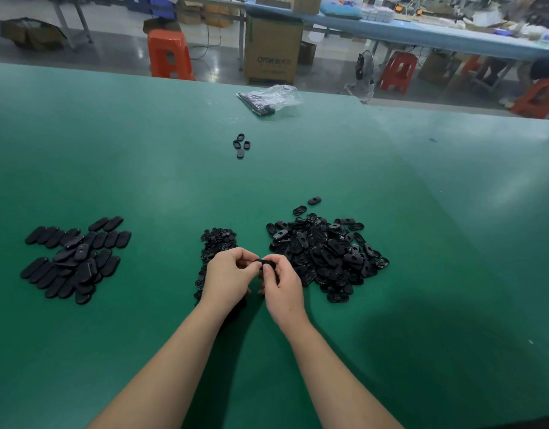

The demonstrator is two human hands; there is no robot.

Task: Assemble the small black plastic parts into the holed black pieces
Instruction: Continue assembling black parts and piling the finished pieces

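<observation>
My left hand (228, 275) and my right hand (281, 281) meet above the green table (174, 168), both pinching one black oval piece (265, 262) between the fingertips. Whether a small part sits in it is hidden by my fingers. A heap of small black plastic parts (216, 241) lies just behind and under my left hand. To the right of my right hand lies a big pile of holed black oval pieces (326, 252). At the left sits a group of black oval pieces lying smooth side up (73, 258).
Several loose black ovals (241, 145) lie farther back at the table's middle, and a clear plastic bag with black parts (268, 99) rests near the far edge. Beyond the table stand orange stools (168, 54), a cardboard box (273, 49) and a long blue bench (422, 32).
</observation>
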